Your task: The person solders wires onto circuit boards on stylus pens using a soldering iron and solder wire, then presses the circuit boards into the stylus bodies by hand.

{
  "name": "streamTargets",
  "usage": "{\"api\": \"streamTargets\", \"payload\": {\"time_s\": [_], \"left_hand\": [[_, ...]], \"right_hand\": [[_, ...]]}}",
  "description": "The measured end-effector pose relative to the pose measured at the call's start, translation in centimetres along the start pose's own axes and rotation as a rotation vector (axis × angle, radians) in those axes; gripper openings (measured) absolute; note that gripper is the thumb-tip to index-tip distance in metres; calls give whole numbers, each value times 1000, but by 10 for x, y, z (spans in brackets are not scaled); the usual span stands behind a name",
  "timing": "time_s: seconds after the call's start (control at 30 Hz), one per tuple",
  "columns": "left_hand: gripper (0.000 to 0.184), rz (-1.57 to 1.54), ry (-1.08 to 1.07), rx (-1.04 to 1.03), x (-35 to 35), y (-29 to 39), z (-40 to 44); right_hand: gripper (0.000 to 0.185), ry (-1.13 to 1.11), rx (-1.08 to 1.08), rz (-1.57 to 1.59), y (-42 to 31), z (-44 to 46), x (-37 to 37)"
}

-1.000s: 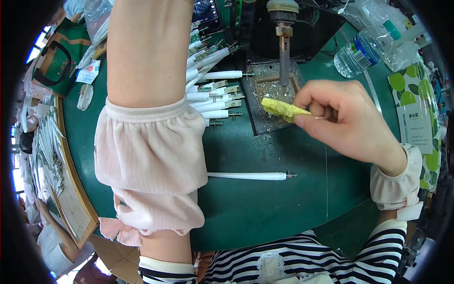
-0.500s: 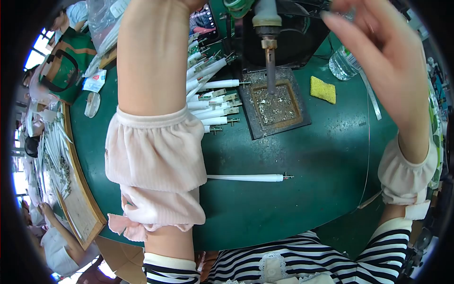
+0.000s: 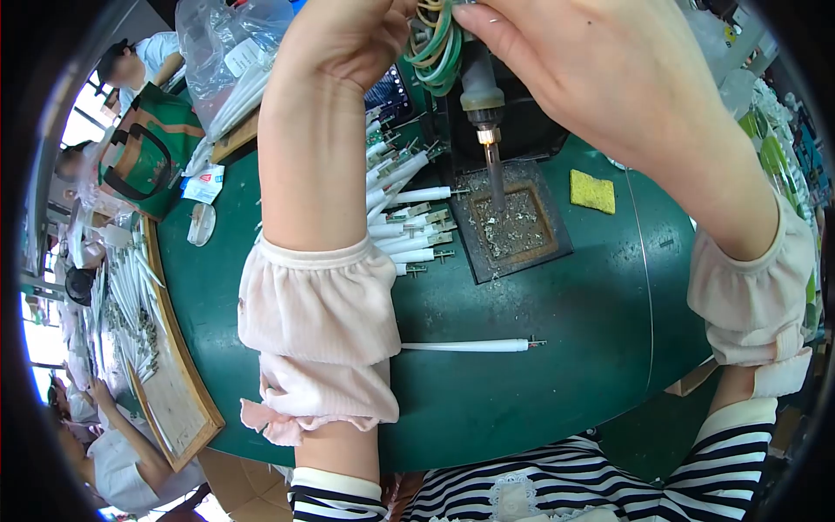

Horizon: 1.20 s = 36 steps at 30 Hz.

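Observation:
At the top edge, my left hand [image 3: 370, 43] is curled closed beside a bundle of green and tan loops [image 3: 437, 52]; its fingertips are partly hidden. From the other side, my right hand [image 3: 600, 61] reaches over, thumb and fingers pinched together by the loops, and what they hold is cut off by the frame. Below them a soldering iron [image 3: 481, 96] points straight down, its tip over a dark square tray [image 3: 557, 239] with solder scraps. A single white stick with a small circuit end [image 3: 474, 345] lies on the table in front of me.
Several white sticks with circuit ends [image 3: 404, 222] are piled left of the tray. A yellow sponge [image 3: 592, 191] lies to its right. A phone [image 3: 389, 96] is behind my left wrist. At far left stand a wooden-edged board [image 3: 187, 409], a green bag [image 3: 143, 161] and co-workers.
My right hand has moved left from the right side to the loops by the soldering iron, covering the water bottle. The view has shifted, so things appear lower.

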<state>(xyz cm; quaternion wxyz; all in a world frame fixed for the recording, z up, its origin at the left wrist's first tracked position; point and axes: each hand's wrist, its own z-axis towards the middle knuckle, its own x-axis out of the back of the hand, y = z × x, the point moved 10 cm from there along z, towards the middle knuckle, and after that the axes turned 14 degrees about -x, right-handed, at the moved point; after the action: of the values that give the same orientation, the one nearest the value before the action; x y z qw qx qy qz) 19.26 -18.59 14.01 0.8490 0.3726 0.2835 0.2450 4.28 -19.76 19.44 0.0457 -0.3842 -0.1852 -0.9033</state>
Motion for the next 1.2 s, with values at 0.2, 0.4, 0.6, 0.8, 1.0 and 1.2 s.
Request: {"api": "streamTargets", "payload": {"time_s": [0.2,0.4,0.6,0.8,1.0,1.2], "left_hand": [[8,28,86,34,1,0,-4],[9,4,67,63,2,-2,-2],[10,29,69,54,4,0,-2],[10,2,75,32,4,2,-3],[8,27,85,23,11,1,-2],[10,77,80,19,-3,5,-3]], "right_hand": [[16,-166,-95,161,10,3,-8],[15,-120,-95,74,2,4,1],[15,-144,-69,109,8,1,-8],[17,-69,-86,151,5,1,6],[21,-268,-182,79,8,9,-7],[24,-80,-25,2,-2,-2,-2]]}}
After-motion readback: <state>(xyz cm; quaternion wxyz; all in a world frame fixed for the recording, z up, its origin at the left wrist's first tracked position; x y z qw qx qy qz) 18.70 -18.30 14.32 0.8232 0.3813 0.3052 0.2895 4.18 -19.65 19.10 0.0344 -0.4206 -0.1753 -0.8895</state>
